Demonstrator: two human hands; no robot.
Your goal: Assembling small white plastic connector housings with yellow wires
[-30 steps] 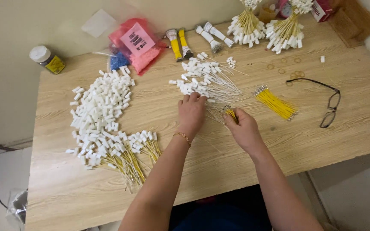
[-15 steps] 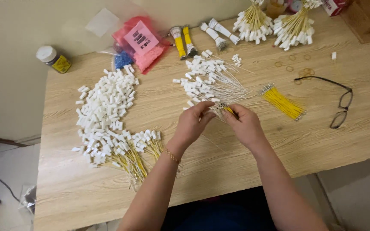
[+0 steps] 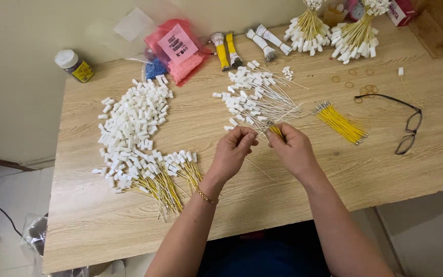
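My left hand (image 3: 234,151) and my right hand (image 3: 292,150) meet over the middle of the wooden table (image 3: 190,205). My right hand grips a small bunch of yellow wires (image 3: 276,131). My left hand pinches a white connector with a thin wire at its fingertips, close to the right hand. Just beyond the hands lies a heap of white connectors with pale wires (image 3: 255,100).
A big pile of loose white connectors (image 3: 132,125) lies left, with finished yellow-wired ones (image 3: 167,179) below it. Loose yellow wires (image 3: 340,123) and glasses (image 3: 408,125) lie right. Pink and blue bags (image 3: 178,54), a jar (image 3: 74,65) and bundled harnesses (image 3: 334,31) stand at the back.
My left hand has lifted off the table and come together with my right hand. The hands now work a connector and wire between them.
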